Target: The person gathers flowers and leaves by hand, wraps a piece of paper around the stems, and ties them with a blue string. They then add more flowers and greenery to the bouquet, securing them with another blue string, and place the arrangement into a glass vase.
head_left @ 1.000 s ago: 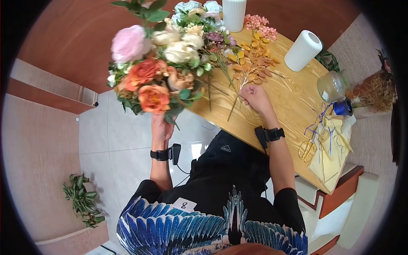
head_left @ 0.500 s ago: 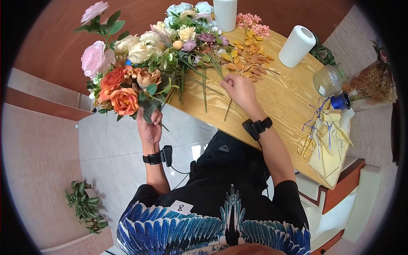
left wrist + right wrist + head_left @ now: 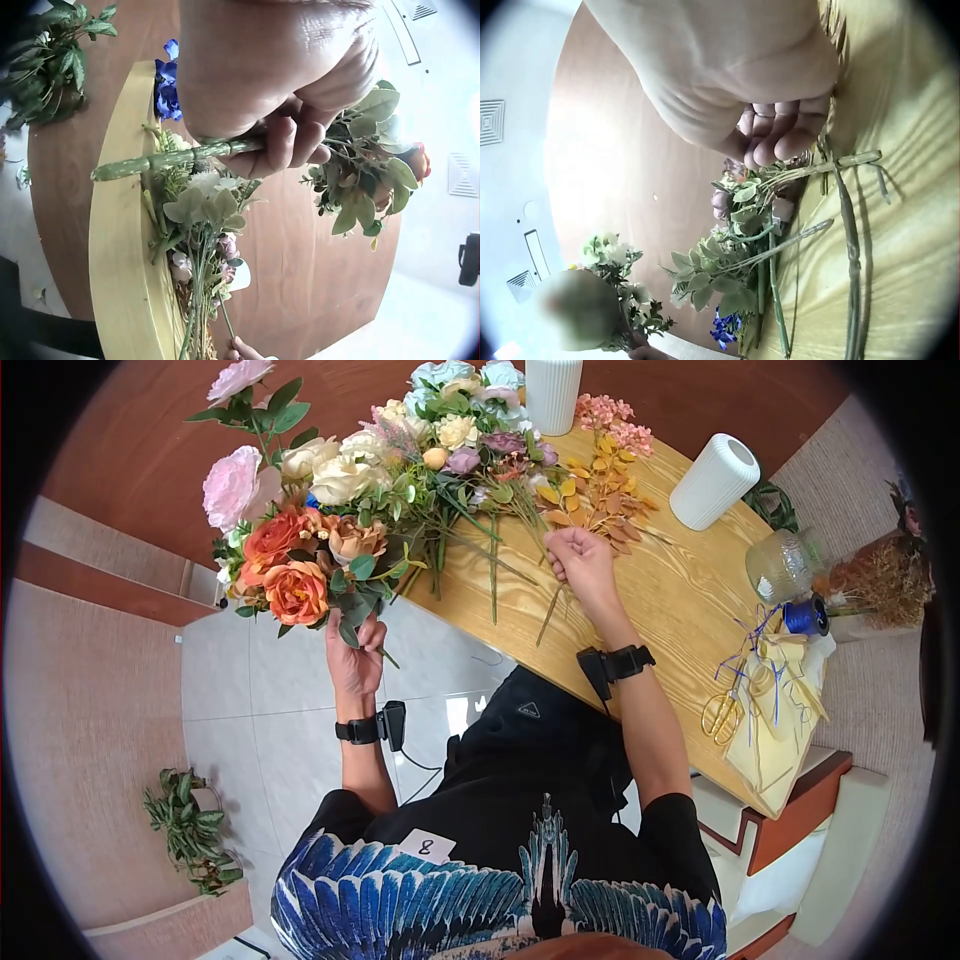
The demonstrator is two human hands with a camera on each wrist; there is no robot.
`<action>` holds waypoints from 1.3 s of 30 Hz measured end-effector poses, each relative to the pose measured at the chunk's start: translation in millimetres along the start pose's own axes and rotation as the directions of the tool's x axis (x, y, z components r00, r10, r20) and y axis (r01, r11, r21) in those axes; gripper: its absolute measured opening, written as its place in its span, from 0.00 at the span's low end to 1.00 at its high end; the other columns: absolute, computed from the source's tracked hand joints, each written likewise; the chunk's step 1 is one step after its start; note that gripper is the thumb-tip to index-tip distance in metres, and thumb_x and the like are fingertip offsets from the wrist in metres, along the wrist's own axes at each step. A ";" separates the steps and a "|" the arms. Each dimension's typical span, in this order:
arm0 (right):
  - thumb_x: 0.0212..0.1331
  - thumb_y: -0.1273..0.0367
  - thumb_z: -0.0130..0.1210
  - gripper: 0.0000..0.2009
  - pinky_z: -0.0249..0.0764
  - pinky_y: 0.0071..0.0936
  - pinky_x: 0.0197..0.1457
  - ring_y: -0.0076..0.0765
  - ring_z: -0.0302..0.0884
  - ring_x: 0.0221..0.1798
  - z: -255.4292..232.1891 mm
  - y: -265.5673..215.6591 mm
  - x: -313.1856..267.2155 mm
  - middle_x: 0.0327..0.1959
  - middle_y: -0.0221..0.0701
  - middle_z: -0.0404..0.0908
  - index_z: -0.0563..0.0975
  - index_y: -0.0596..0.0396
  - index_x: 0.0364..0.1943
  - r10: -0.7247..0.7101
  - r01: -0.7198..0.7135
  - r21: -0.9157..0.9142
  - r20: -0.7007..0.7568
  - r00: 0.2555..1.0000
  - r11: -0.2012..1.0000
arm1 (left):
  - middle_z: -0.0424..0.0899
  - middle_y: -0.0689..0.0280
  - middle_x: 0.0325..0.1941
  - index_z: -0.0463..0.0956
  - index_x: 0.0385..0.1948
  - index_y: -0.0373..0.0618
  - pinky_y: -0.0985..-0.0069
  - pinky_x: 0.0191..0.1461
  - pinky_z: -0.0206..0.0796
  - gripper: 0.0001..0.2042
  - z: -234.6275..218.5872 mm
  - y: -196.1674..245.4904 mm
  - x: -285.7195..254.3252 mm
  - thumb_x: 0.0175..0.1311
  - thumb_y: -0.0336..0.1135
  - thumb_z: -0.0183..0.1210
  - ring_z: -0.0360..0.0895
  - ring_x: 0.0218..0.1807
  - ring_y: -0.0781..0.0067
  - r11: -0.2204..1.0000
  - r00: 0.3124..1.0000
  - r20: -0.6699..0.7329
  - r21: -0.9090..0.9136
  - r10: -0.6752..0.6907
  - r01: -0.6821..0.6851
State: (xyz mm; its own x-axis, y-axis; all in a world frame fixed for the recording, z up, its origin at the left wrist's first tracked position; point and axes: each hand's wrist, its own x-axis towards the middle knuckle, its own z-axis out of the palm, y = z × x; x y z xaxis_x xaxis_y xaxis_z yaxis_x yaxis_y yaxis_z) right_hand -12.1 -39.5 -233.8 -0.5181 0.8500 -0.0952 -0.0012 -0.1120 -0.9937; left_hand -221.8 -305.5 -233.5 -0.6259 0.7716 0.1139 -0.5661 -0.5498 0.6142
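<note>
My left hand point(image 3: 355, 658) grips the stems of a bunch of artificial flowers off the table's near left edge. Orange roses point(image 3: 296, 593), pink blooms point(image 3: 231, 487) and green leaves make up the bunch. One thick green stem point(image 3: 124, 169) sticks out below that hand in the left wrist view. Over the table, my right hand point(image 3: 585, 565) has its fingers curled, pinching a thin green stem point(image 3: 227, 319) at its end. Purple flowers point(image 3: 490, 455) lie just beyond it. A spray of orange-yellow leaves point(image 3: 595, 510) lies beside the right hand, its bare stem running toward the table edge.
Several loose stems point(image 3: 493, 575) lie across the wooden table point(image 3: 690, 625). White ribbed vases point(image 3: 714, 480) and a glass jar point(image 3: 782, 565) stand farther back. At right are a blue ribbon spool point(image 3: 806, 614), gold-handled scissors point(image 3: 722, 717) and yellow paper point(image 3: 770, 745).
The left hand has moved left with the bunch, uncovering purple flowers and stems. The right hand has shifted from the orange-leaf stem to a thin stem on its left.
</note>
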 end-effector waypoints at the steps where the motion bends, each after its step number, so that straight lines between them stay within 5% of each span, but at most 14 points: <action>1: 0.63 0.66 0.60 0.09 0.64 0.15 0.25 0.15 0.69 0.21 0.4 -0.4 0.0 0.23 0.25 0.78 0.79 0.58 0.33 0.019 -0.019 0.027 -0.001 1.000 0.999 | 0.71 0.74 0.38 0.64 0.62 0.44 0.87 0.29 0.50 0.20 -1.1 0.0 -0.7 0.72 0.35 0.54 0.56 0.27 0.86 1.000 1.000 -0.002 0.000 0.002 -0.002; 3: 0.63 0.65 0.60 0.09 0.65 0.15 0.25 0.15 0.69 0.22 -0.5 5.6 2.3 0.23 0.25 0.79 0.79 0.58 0.33 0.034 -0.034 0.052 0.000 0.999 0.998 | 0.77 0.66 0.41 0.70 0.50 0.43 0.84 0.27 0.51 0.09 0.5 0.1 -0.8 0.72 0.30 0.49 0.60 0.25 0.82 0.997 1.000 -0.002 -0.082 0.001 -0.002; 6: 0.62 0.65 0.61 0.10 0.67 0.21 0.26 0.19 0.73 0.22 0.2 15.4 3.4 0.23 0.27 0.80 0.80 0.58 0.32 -0.105 0.100 -0.137 -0.032 0.994 0.985 | 0.77 0.66 0.40 0.69 0.50 0.43 0.84 0.28 0.51 0.09 -0.4 0.2 -0.8 0.73 0.31 0.49 0.61 0.26 0.82 0.997 1.000 0.009 -0.074 0.011 -0.010; 8: 0.59 0.64 0.61 0.09 0.71 0.28 0.28 0.29 0.76 0.23 1.1 12.1 -2.0 0.24 0.31 0.81 0.81 0.56 0.31 -0.220 0.165 -0.491 -0.057 0.974 0.856 | 0.77 0.66 0.41 0.70 0.51 0.43 0.84 0.28 0.51 0.09 -0.5 0.5 -0.7 0.73 0.31 0.49 0.60 0.26 0.82 0.997 1.000 0.019 -0.079 0.012 -0.011; 11: 0.56 0.64 0.62 0.09 0.73 0.34 0.31 0.40 0.79 0.26 4.5 0.4 -12.2 0.26 0.34 0.81 0.83 0.54 0.29 -0.374 0.237 -0.694 -0.050 0.926 0.680 | 0.74 0.70 0.40 0.67 0.57 0.44 0.85 0.29 0.51 0.14 -0.4 2.2 -3.4 0.73 0.33 0.51 0.58 0.27 0.84 0.998 1.000 0.027 -0.065 0.005 -0.003; 20: 0.55 0.63 0.62 0.09 0.74 0.38 0.31 0.46 0.80 0.27 0.9 5.0 -8.3 0.23 0.35 0.82 0.84 0.53 0.29 -0.374 0.246 -0.868 0.076 0.924 0.432 | 0.70 0.74 0.38 0.64 0.61 0.45 0.86 0.31 0.53 0.19 -11.3 9.4 -4.7 0.72 0.34 0.54 0.58 0.29 0.85 0.998 0.998 0.057 -0.064 0.033 -0.029; 21: 0.55 0.63 0.62 0.09 0.74 0.38 0.31 0.46 0.80 0.27 1.9 6.0 -6.4 0.23 0.35 0.82 0.84 0.53 0.29 -0.370 0.247 -0.867 0.079 0.926 0.433 | 0.70 0.74 0.38 0.64 0.61 0.45 0.86 0.31 0.53 0.19 -11.9 11.3 -6.2 0.72 0.34 0.54 0.58 0.29 0.85 0.998 0.998 0.052 -0.062 0.033 -0.030; 23: 0.56 0.63 0.62 0.10 0.71 0.32 0.29 0.38 0.77 0.21 -3.3 7.4 3.0 0.19 0.33 0.80 0.84 0.55 0.30 -0.233 0.160 -0.629 -0.035 0.972 0.761 | 0.70 0.74 0.38 0.64 0.61 0.44 0.86 0.31 0.53 0.18 -11.0 10.6 -7.1 0.72 0.34 0.54 0.58 0.29 0.85 0.997 0.999 0.009 -0.071 0.044 -0.043; 24: 0.56 0.63 0.62 0.10 0.71 0.32 0.29 0.38 0.77 0.21 -5.9 6.5 6.6 0.19 0.33 0.80 0.84 0.55 0.30 -0.233 0.162 -0.628 -0.032 0.972 0.761 | 0.70 0.74 0.38 0.64 0.61 0.44 0.86 0.31 0.53 0.18 -11.8 12.7 -8.6 0.72 0.34 0.54 0.58 0.29 0.85 0.996 0.999 0.007 -0.070 0.046 -0.046; 26: 0.60 0.65 0.63 0.12 0.67 0.19 0.30 0.17 0.72 0.25 -15.8 7.9 14.3 0.23 0.26 0.81 0.84 0.62 0.36 -0.099 0.076 -0.483 -0.022 0.995 0.872 | 0.71 0.73 0.38 0.65 0.60 0.44 0.86 0.31 0.53 0.18 -11.2 13.3 -8.8 0.72 0.34 0.54 0.58 0.29 0.85 0.997 0.998 -0.007 -0.046 0.063 -0.063; 29: 0.58 0.61 0.62 0.12 0.66 0.24 0.27 0.20 0.70 0.20 -21.1 14.0 19.4 0.17 0.27 0.78 0.84 0.56 0.32 -0.134 0.113 -0.381 -0.029 0.991 0.918 | 0.72 0.74 0.36 0.66 0.61 0.41 0.86 0.28 0.49 0.19 -4.4 15.7 -9.9 0.70 0.33 0.55 0.57 0.27 0.85 0.995 0.994 -0.030 -0.009 0.103 -0.104; 36: 0.57 0.60 0.63 0.13 0.69 0.26 0.30 0.25 0.74 0.22 -19.1 30.1 20.3 0.19 0.29 0.80 0.85 0.56 0.33 -0.167 0.135 -0.461 -0.029 0.986 0.877 | 0.70 0.75 0.34 0.63 0.64 0.41 0.86 0.29 0.49 0.22 -3.6 19.4 -9.8 0.71 0.35 0.55 0.56 0.27 0.85 0.991 0.989 -0.084 -0.033 0.126 -0.129; 39: 0.57 0.59 0.63 0.13 0.71 0.28 0.31 0.27 0.76 0.23 -12.7 26.1 14.8 0.20 0.30 0.81 0.85 0.56 0.34 -0.173 0.125 -0.480 -0.056 0.983 0.868 | 0.71 0.72 0.39 0.66 0.60 0.45 0.86 0.30 0.53 0.17 -12.0 25.7 -10.6 0.73 0.36 0.52 0.59 0.29 0.84 0.993 0.993 0.051 -0.048 0.109 -0.107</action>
State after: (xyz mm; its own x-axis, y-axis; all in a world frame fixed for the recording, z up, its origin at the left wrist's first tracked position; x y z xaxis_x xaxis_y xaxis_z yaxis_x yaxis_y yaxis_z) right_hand -8.9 -23.3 -261.8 -0.4617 0.8839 0.0747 0.3445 0.2563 -0.9031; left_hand -236.1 -331.6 -228.3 -0.6561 0.7220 0.2198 -0.5211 -0.6441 0.5600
